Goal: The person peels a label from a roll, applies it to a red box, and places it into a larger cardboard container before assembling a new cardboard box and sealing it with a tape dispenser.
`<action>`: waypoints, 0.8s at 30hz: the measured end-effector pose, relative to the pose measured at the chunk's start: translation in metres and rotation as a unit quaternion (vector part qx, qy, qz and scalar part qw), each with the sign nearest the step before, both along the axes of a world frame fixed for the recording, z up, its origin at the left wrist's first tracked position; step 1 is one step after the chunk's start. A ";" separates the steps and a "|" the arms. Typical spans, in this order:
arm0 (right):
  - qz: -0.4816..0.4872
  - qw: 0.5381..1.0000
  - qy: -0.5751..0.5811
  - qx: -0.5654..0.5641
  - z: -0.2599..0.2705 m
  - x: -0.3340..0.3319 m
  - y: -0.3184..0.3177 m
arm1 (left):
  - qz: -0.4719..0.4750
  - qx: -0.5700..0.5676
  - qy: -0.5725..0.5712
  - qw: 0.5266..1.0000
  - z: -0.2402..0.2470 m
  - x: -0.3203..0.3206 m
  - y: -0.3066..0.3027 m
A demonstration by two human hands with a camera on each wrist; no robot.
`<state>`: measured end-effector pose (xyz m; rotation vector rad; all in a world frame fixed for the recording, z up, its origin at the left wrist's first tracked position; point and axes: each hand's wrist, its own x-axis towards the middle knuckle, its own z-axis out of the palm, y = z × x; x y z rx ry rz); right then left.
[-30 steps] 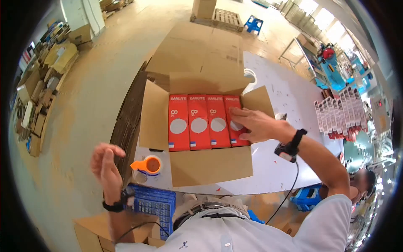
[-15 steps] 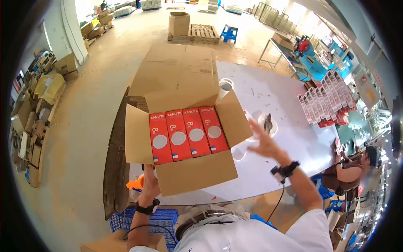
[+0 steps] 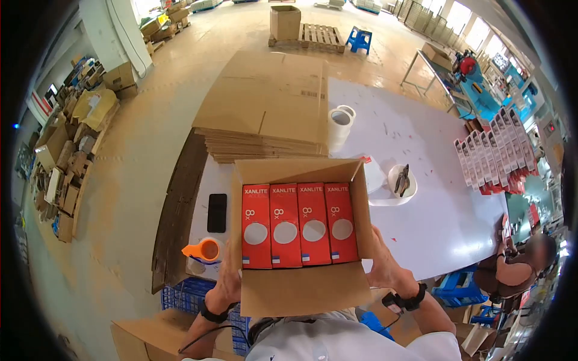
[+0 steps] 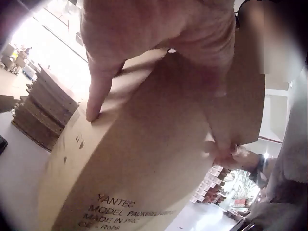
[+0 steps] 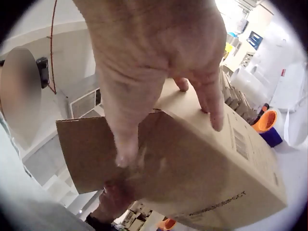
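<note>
An open cardboard carton point(image 3: 304, 293) holds several red XANLITE boxes point(image 3: 284, 233) standing in a row. Its near flap extends towards the body, and the far and side flaps stand up steeply. At its left side my left hand point(image 3: 227, 283) grips the carton; in the left wrist view that hand point(image 4: 159, 33) spreads over the printed carton point(image 4: 139, 159). My right hand point(image 3: 388, 271) grips the opposite side. Seen from the right wrist, that hand point(image 5: 159, 57) has its thumb on one face of the carton point(image 5: 192, 168) and its fingers on the adjoining face.
Flattened cartons point(image 3: 265, 102) are stacked behind the carton. Tape rolls point(image 3: 341, 120) and a white holder with pliers point(image 3: 402, 180) lie beyond it. A black phone point(image 3: 217, 213) and an orange tape dispenser point(image 3: 209, 249) are at left. A seated person point(image 3: 512, 268) is at right.
The carton has moved nearer to the body, away from the flattened stack, and its side flaps stand up more. My right hand has come from the air to the carton's side. The phone is now uncovered.
</note>
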<state>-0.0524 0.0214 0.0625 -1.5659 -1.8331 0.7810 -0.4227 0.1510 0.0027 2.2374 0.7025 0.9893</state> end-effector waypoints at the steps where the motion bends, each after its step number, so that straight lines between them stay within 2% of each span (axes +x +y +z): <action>1: 0.012 0.999 0.035 -0.003 0.001 0.000 -0.003 | -0.002 -0.001 0.012 1.000 0.008 0.005 0.002; 4: 0.051 0.997 -0.025 0.058 -0.009 0.002 0.002 | -0.014 -0.038 0.026 0.999 0.027 0.015 0.001; 5: 0.044 0.994 -0.014 0.103 -0.005 0.003 0.007 | -0.018 -0.055 0.024 0.998 0.031 0.018 0.003; 8: 0.074 0.989 0.035 0.123 -0.021 0.027 0.017 | -0.015 -0.076 -0.002 0.997 0.029 0.019 0.006; 9: 0.014 0.993 0.080 0.082 -0.026 0.030 0.018 | 0.049 0.039 0.043 0.997 0.027 0.025 0.008; 11: -0.098 0.984 0.142 0.049 -0.024 0.038 0.029 | 0.132 -0.152 -0.010 0.980 0.037 0.040 0.003; 12: -0.148 0.976 0.153 0.049 -0.020 0.045 0.041 | 0.172 -0.247 -0.038 0.953 0.043 0.047 0.000; 13: -0.131 0.975 0.008 0.178 0.004 0.048 0.060 | 0.179 -0.271 -0.059 0.944 0.051 0.053 0.001; 14: -0.111 0.938 -0.134 0.300 0.036 0.048 0.080 | 0.173 -0.268 -0.062 0.946 0.048 0.055 0.004; 16: -0.075 0.910 -0.228 0.338 0.070 0.043 0.113 | 0.158 -0.257 -0.066 0.951 0.040 0.056 0.012; 19: 0.030 0.965 -0.240 0.103 0.073 0.024 0.123 | 0.129 -0.288 -0.067 0.946 0.049 0.057 0.013; 22: 0.074 0.955 -0.270 0.099 0.071 0.007 0.086 | 0.118 -0.288 -0.061 0.948 0.052 0.055 0.013; 24: 0.086 0.953 -0.260 0.132 0.032 0.008 0.067 | 0.118 -0.298 -0.067 0.945 0.053 0.056 0.010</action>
